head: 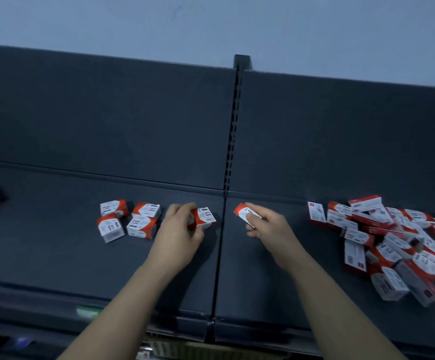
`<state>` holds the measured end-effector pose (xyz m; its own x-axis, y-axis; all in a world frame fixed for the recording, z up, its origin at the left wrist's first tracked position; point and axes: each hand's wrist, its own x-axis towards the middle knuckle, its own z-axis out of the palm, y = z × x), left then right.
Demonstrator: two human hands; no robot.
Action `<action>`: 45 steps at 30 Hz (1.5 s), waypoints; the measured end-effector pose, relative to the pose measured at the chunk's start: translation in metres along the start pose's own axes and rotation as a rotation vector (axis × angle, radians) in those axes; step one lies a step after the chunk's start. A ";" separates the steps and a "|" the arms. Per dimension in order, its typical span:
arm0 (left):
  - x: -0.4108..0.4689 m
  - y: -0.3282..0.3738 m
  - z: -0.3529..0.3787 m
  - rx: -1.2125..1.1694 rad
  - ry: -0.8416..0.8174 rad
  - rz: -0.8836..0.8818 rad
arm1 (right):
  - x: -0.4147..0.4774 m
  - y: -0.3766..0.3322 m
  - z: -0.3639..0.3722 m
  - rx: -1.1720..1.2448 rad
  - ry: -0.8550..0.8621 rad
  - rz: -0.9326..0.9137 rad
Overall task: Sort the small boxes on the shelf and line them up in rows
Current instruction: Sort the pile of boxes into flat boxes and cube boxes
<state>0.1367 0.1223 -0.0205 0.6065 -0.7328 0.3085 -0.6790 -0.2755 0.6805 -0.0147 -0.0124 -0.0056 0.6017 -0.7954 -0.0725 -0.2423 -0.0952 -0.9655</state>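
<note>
Red-white box [203,217] sits gripped in the left hand [178,237] just left of the shelf seam [219,268], second box [244,212] pinched in the right hand [271,227] just right of it, four boxes [143,226] grouped further left, loose pile [393,252] far right.

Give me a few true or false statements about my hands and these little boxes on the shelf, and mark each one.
1. The left hand grips a box. True.
2. The right hand is empty. False: its fingers pinch a second box.
3. The loose pile of boxes lies left of both hands. False: it lies at the right end of the shelf, beyond the right hand.
4. A group of four boxes sits on the shelf left of the left hand. True.
</note>
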 end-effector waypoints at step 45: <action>-0.013 -0.043 -0.072 0.204 -0.054 0.241 | -0.071 -0.004 0.082 -0.777 0.323 -0.182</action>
<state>0.1879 0.1882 -0.0054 0.3994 -0.8223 0.4053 -0.8724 -0.2051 0.4436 0.0058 0.0934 -0.0169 0.4642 -0.8480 0.2557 -0.6861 -0.5268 -0.5017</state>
